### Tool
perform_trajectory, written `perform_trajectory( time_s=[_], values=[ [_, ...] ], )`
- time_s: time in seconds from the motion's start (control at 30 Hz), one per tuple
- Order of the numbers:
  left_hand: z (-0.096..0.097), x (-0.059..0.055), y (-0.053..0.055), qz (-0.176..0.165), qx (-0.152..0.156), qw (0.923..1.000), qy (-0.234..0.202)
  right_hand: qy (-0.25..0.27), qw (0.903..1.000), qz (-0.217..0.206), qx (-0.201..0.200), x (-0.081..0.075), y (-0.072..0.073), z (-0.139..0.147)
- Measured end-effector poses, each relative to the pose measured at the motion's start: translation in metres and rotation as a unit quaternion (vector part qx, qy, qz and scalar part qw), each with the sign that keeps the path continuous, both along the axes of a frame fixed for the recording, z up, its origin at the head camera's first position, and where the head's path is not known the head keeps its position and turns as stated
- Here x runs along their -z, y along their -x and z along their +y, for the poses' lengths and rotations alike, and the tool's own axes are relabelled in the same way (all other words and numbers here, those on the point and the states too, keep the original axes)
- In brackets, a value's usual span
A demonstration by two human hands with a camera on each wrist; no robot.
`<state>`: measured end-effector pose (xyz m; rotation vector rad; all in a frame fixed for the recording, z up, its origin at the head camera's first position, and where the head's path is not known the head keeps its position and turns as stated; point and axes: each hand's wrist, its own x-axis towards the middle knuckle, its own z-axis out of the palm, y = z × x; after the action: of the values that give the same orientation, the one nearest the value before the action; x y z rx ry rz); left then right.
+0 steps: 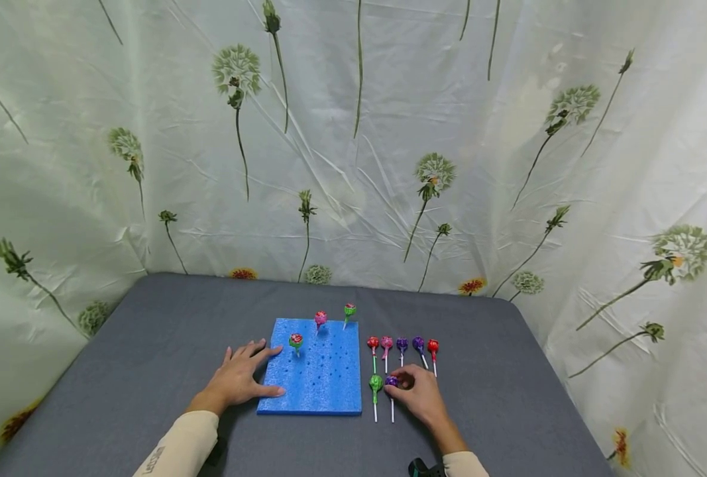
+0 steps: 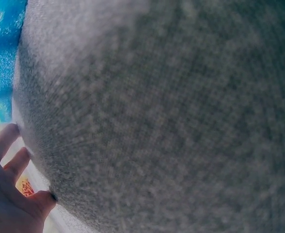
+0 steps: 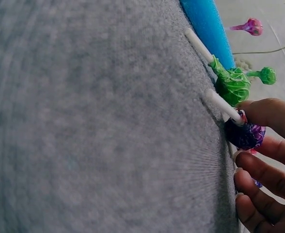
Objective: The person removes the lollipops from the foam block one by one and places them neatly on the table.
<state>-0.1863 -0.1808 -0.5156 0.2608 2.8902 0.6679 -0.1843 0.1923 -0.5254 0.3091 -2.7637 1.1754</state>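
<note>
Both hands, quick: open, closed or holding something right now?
Left hand: open, touching the blue board.
Right hand: closed, pinching a purple lollipop by its head.

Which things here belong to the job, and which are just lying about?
Job:
blue board, left hand on it
three lollipops standing in it
purple lollipop, pinched by right hand
six other lollipops lying

Just surroundings:
grey tabletop
floral curtain

The table [image 1: 508, 411] is covered in grey cloth [image 3: 108, 121], matt and a bit rough. The blue board [image 1: 335, 397] seems to be made of foam, grainy and speckled. The green lollipop [image 3: 233, 85] and purple lollipop [image 3: 244, 135] are wrapped in shiny, crinkled film; their sticks [image 3: 199, 45] are smooth. A soft shine is seen on the creased wall sheet [image 1: 329, 79].
</note>
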Motion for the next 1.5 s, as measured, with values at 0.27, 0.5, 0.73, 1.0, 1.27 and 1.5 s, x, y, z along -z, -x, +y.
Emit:
perform_trajectory(
  time_s=[0.27,0.5,0.73,1.0,1.27,1.5],
  values=[
    [-0.001,-0.004,-0.002,0.001,0.002,1.0000,0.008,-0.006,1.0000,-0.006,0.002,-0.001,0.001,-0.001],
    [-0.002,-0.006,-0.002,0.002,0.003,1.0000,0.009,0.005,0.9999,-0.011,0.003,-0.001,0.001,-0.002],
    [-0.003,-0.004,-0.001,0.001,0.001,1.0000,0.007,0.013,0.9998,-0.009,0.013,-0.005,0.000,-0.003],
    [-0.003,-0.004,-0.001,0.004,0.002,1.0000,0.001,0.017,0.9994,0.005,0.030,-0.011,0.002,-0.002],
    [-0.002,-0.006,-0.004,0.013,0.012,0.9998,-0.008,0.057,0.9974,0.031,0.031,-0.023,0.014,-0.004],
    [0.000,-0.005,-0.005,0.003,0.011,0.9999,-0.010,0.076,0.9963,0.035,0.022,-0.034,0.029,-0.017]
  ],
)
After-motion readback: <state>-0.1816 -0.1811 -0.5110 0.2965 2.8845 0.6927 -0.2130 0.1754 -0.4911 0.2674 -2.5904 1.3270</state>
